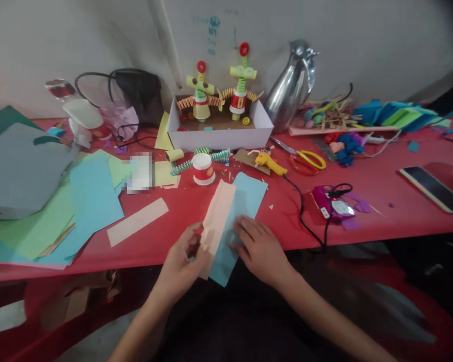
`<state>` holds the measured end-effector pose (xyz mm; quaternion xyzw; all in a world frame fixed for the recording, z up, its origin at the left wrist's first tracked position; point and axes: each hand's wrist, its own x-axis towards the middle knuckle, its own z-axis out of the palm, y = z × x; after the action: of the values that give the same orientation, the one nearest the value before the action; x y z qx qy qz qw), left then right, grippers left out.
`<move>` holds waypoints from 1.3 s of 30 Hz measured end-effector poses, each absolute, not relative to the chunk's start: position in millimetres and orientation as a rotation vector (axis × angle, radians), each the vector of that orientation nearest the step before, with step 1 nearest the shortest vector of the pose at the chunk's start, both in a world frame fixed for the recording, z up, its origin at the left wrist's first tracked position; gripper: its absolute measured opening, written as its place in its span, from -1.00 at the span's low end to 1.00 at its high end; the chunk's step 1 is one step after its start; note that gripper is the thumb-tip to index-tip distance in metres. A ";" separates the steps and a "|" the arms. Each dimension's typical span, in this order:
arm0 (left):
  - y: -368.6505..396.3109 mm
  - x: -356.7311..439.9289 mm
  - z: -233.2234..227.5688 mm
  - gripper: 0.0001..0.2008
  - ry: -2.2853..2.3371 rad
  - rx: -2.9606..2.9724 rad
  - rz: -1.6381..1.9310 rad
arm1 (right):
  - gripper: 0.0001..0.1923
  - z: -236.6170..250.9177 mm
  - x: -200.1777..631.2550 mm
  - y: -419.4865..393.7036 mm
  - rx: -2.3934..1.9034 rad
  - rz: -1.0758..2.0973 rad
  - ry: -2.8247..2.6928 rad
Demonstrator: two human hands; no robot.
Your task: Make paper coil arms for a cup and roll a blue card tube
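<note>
Near the front edge of the red table, my left hand [181, 261] pinches the left side of a pale pink paper strip [221, 203] between thumb and fingers. The strip lies along a light blue sheet of paper [252, 191], overlapping its left part. My right hand [264, 251] rests on the blue sheet with its fingers stretched out and slightly bent. Both papers reach past the table edge toward me. Another pink strip [138, 221] lies flat to the left. Behind the papers stands a small red and white paper cup [204, 170] with folded green paper springs beside it.
Coloured sheets [96, 183] pile up at left. A white box [221, 138] holds two cup figures at the back. Beside it stands a steel jug [292, 83]. A yellow glue gun [272, 163], scissors [309, 158], a purple device [332, 203] with cord and a phone [436, 188] lie rightward.
</note>
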<state>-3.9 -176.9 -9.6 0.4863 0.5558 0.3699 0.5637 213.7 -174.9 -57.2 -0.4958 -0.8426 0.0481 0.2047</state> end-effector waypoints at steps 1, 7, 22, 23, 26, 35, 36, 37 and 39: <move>-176.5 -7.5 -8.4 -0.50 1.319 1.154 0.888 | -0.56 -55.5 207.1 -173.5 -1.426 0.118 -2.332; -169.2 -13.2 -8.0 -0.65 1.321 1.135 1.025 | -0.64 -52.1 172.2 -160.2 -1.584 0.113 -2.196; -137.6 -27.6 -20.6 -0.69 1.636 1.608 0.861 | -0.65 -36.1 205.5 -108.6 -1.302 1.172 -0.919; -132.2 -30.9 -23.1 -0.69 1.671 1.637 0.866 | -0.63 -40.1 208.3 -103.8 -1.317 1.162 -0.938; -121.5 -37.4 -33.0 -0.75 1.690 1.756 0.850 | -0.51 -52.7 215.5 -95.9 -1.407 1.053 -1.077; -122.2 -40.4 -48.5 -0.76 1.700 2.073 0.780 | -0.55 -34.7 255.1 -74.9 -1.769 0.277 -1.624; -121.5 -41.2 -49.1 -0.76 1.699 2.078 0.785 | -0.58 -29.0 264.6 -64.6 -1.855 0.105 -1.671; -120.9 -41.8 -49.6 -0.77 1.694 2.082 0.791 | -0.58 -23.8 274.1 -53.0 -1.963 -0.045 -1.708; -120.2 -42.2 -50.2 -0.77 1.678 2.092 0.811 | -0.55 -16.4 290.7 -27.9 -2.186 -0.099 -1.781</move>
<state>-42.2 -120.2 -50.2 0.7359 0.5903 0.2853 0.1694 290.7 -27.9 -16.4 -0.7648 -0.6233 -0.0346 0.1595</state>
